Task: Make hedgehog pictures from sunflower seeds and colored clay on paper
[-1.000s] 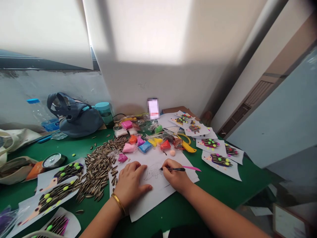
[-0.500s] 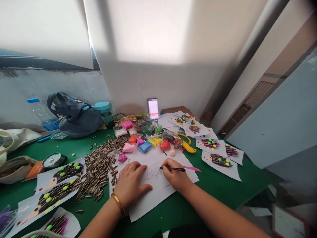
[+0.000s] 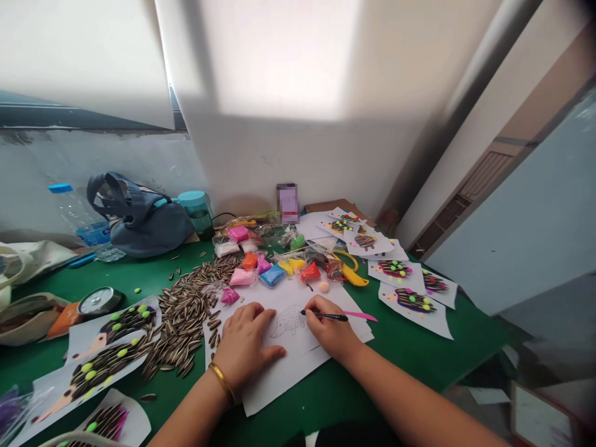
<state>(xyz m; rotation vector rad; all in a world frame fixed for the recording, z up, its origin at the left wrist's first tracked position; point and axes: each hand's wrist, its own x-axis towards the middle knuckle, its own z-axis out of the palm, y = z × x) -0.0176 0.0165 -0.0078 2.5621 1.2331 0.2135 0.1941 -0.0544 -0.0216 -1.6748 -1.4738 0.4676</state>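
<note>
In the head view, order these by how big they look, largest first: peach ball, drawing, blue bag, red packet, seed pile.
1. Seed pile and blue bag: too close to rank; the pile lies nearer the camera
2. Drawing
3. Red packet
4. Peach ball

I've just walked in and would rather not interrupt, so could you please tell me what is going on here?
A person holds a black pen in the right hand, its tip at a line drawing on white paper. The left hand rests, spread, on the paper beside the drawing. On the green table, striped seeds lie heaped to the left, colourful packets sit beyond the hands, and decorated pictures lie on both sides.
</note>
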